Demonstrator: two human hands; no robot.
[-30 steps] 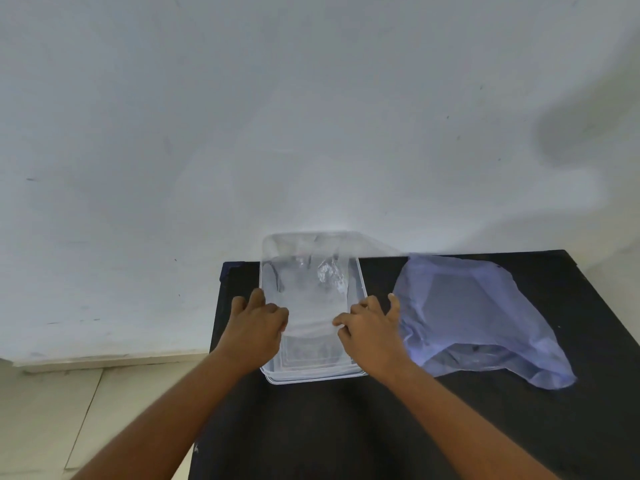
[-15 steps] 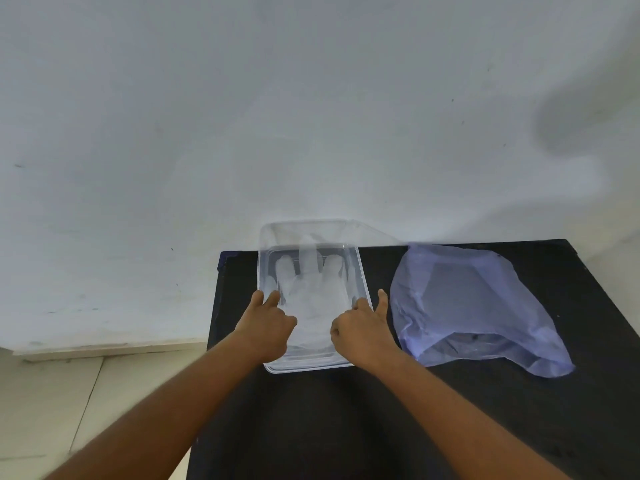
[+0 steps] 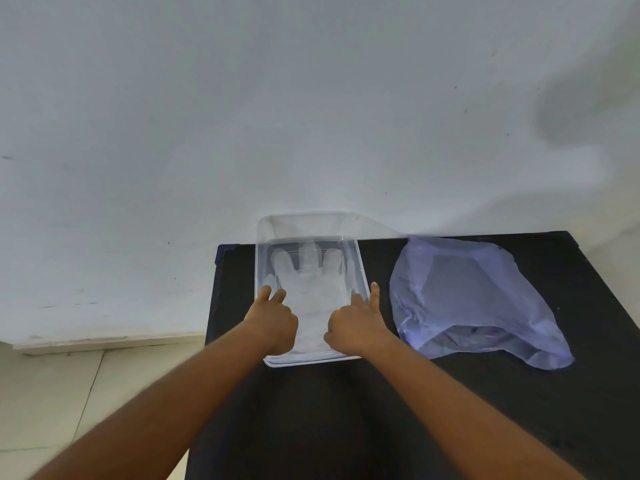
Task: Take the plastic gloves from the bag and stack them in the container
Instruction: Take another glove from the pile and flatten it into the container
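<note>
A clear plastic glove lies flat, fingers spread toward the top of the frame, inside the transparent container at the centre of the picture. The left hand and the right hand rest on the glove's cuff end, one at each side, knuckles curled and fingers pressing down. Neither hand seems to pinch anything; they look like they are smoothing the film so it lies level for the next glove to sit on top. The right thumb points up along the container's right rim, probably steadying it. The container's lid stands open behind it, against the pale wall.

To the right of centre, apart from the container, the bluish plastic bag sits slumped on the black table, its mouth facing the lower edge of the frame. Whether more gloves remain inside is hard to tell through the film. Nothing lies between bag and container, so the reach across looks unobstructed. A tiled floor shows at lower left.
</note>
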